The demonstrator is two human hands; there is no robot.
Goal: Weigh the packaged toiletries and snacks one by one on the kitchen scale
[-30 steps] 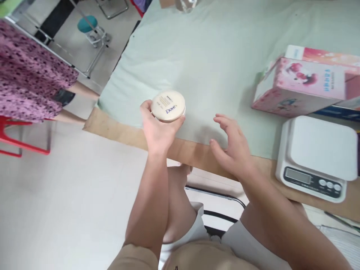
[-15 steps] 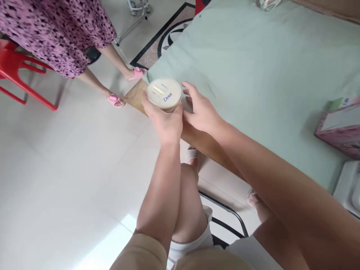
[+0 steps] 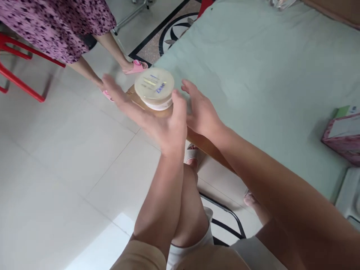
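Note:
A round, cream-lidded Dove jar [image 3: 154,85] appears to rest upright at the near left corner of the cloth-covered table [image 3: 253,75]. My left hand [image 3: 157,125] is open in front of it, one finger stretched out to the left and the thumb raised by the jar's right side. Whether that thumb touches the jar I cannot tell. To the right of the jar, my right hand [image 3: 204,108] is held open over the table edge, its fingers curved and apart, with no object visible in it.
A pink tissue box [image 3: 341,138] stands on the table at the right, above a white container [image 3: 348,191]. Another person in a floral skirt [image 3: 59,26] stands at upper left beside a red chair [image 3: 21,84]. A black metal chair frame [image 3: 225,210] is below me.
My left hand has spread its fingers away from the jar's left side. In view, the jar sits slightly further left and is turned a little. My right hand has barely moved.

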